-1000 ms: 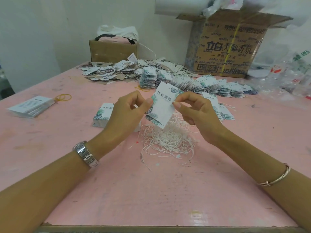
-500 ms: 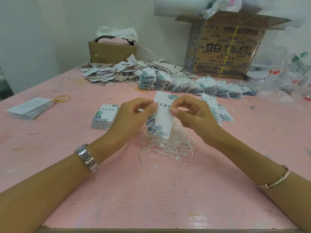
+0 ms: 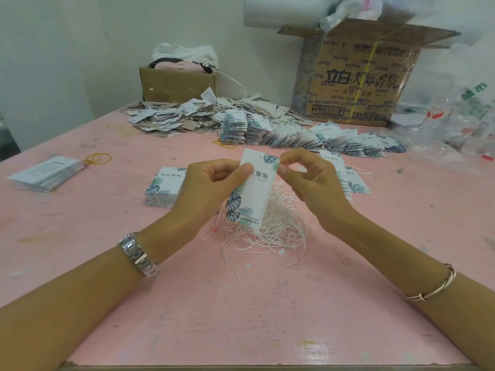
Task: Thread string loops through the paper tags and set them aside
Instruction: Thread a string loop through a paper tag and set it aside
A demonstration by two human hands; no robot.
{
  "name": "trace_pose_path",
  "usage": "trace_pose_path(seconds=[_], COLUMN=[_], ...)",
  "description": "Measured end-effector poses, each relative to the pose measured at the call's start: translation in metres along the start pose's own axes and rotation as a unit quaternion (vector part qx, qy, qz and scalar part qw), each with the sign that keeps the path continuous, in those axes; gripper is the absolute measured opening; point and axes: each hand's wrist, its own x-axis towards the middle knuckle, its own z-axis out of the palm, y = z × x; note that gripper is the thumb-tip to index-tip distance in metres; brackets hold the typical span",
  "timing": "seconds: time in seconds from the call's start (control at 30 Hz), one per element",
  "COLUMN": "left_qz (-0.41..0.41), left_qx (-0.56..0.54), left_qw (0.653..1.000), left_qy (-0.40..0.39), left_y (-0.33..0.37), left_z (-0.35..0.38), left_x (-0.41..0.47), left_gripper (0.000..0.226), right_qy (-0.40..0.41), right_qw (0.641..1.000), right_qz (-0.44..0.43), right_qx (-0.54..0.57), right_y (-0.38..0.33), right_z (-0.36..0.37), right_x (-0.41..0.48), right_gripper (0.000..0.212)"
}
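Note:
I hold a white paper tag (image 3: 254, 191) with green leaf print upright above the pink table (image 3: 241, 303). My left hand (image 3: 211, 188) pinches its upper left edge, thumb on the front. My right hand (image 3: 313, 183) pinches the top right corner; whether a string is between its fingers I cannot tell. A heap of white string loops (image 3: 270, 228) lies on the table right under the tag. A stack of tags (image 3: 163, 190) sits to the left of my left hand. Several more tags (image 3: 351, 180) lie behind my right hand.
Rows of leaf-print tags (image 3: 308, 136) and a loose pile of tags (image 3: 176, 119) lie further back. A large cardboard box (image 3: 359, 73) and a small one (image 3: 176, 83) stand by the wall. A packet of cards (image 3: 45, 174) and rubber bands (image 3: 97, 158) lie left. Crumpled plastic (image 3: 460, 129) lies right.
The tag has turned from tilted to more upright, and both hands have drawn slightly closer together at its top edge.

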Motion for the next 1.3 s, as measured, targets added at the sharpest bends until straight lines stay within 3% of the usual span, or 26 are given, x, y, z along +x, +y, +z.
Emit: trace_pose_path(seconds=[0.1,0.23,0.43,0.73,1.03,1.2,1.3], left_qz=[-0.003,0.001,0.011,0.022,0.006,0.057,0.121], left_qx=[0.003,-0.004,-0.008,0.004,0.016,0.095,0.133], left_qw=[1.000,0.999,0.997,0.998,0.997,0.993,0.983], left_qy=[-0.025,-0.045,-0.070,-0.060,-0.071,-0.039,-0.044], left_y=[0.0005,0.0002,-0.0003,0.0012,-0.0001,0.0004,0.0017], left_z=[0.0018,0.0028,0.0032,0.0023,0.0031,0.0012,0.0013], left_x=[-0.0029,-0.0047,-0.0058,-0.0054,-0.0065,-0.0072,-0.0103], left_gripper=[0.010,0.008,0.013,0.004,0.013,0.029,0.021], right_qy=[-0.031,-0.031,-0.043,-0.058,-0.062,-0.074,-0.092], right_qw=[0.999,0.999,0.999,0.998,0.997,0.997,0.995], right_qz=[-0.008,-0.018,-0.028,-0.026,-0.014,-0.008,-0.010], right_qx=[0.019,0.000,0.007,0.021,0.031,0.037,0.037], right_y=[-0.0024,-0.0013,-0.0042,-0.0098,-0.0069,-0.0060,-0.0064], right_z=[0.0040,0.0004,0.0029,-0.0005,0.0004,0.0005,0.0026], right_x=[-0.0016,-0.0016,-0.0028,-0.0043,-0.0039,-0.0041,-0.0044], right_gripper=[0.004,0.029,0.032,0.022,0.011,0.007,0.010])
